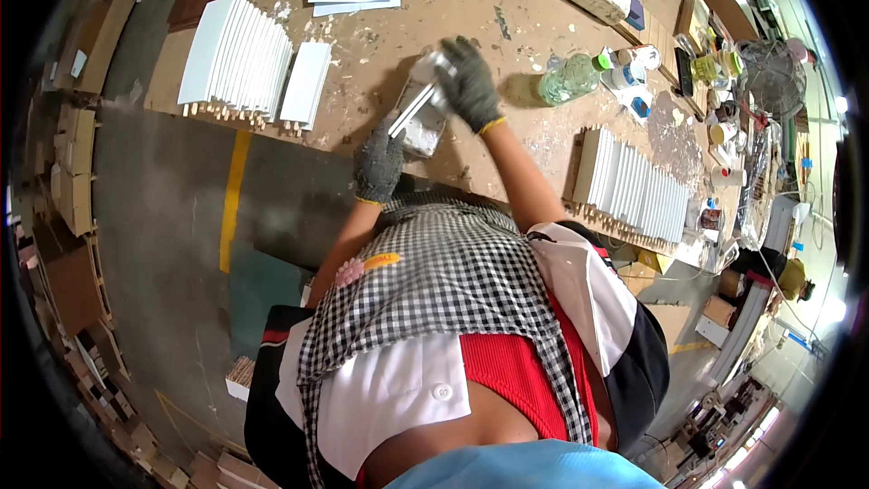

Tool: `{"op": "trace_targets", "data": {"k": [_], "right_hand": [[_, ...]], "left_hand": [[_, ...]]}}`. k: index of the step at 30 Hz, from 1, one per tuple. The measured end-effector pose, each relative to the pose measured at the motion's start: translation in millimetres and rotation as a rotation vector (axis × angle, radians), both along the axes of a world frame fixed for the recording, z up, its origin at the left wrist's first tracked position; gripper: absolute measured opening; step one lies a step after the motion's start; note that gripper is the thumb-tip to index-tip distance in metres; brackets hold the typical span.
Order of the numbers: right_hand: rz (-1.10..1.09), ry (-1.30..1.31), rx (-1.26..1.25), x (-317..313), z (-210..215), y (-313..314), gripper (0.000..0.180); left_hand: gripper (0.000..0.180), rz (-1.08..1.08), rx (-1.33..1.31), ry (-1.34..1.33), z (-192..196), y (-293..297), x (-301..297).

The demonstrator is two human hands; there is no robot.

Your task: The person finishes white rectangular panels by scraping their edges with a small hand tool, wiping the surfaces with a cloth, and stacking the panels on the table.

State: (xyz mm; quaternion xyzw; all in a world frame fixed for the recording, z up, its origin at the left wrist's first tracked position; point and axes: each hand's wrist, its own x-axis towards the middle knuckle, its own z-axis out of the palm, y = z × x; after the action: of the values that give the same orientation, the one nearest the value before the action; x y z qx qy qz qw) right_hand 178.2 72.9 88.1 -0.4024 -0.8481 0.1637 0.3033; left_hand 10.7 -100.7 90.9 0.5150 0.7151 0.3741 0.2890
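A person stands at a dusty workbench. Both gloved hands close around a small white panel at the bench's near edge: left hand gripping its lower end, right hand its top. It looks stiff and light, best held by the ends. Stacked white panels lie left of it.

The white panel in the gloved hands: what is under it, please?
Under the white panel sits a whitish block on the workbench. The right hand grips the panel's top, the left hand its lower end. The block's underside is covered.
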Motion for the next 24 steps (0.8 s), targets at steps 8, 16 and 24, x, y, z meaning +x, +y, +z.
{"op": "trace_targets", "data": {"k": [8,16,24], "right_hand": [[-0.619,0.352,-0.422,62,14,36,0.051],[0.351,-0.408,0.113,-17,20,-89,0.045],[-0.248,-0.565,-0.278,32,-16,37,0.040]], "left_hand": [[0.066,-0.435,0.237,0.377,-24,-1,-25],[0.104,-0.135,0.050,-0.470,-38,-8,-9],[0.099,-0.054,0.102,-0.438,-59,-4,-7]]}}
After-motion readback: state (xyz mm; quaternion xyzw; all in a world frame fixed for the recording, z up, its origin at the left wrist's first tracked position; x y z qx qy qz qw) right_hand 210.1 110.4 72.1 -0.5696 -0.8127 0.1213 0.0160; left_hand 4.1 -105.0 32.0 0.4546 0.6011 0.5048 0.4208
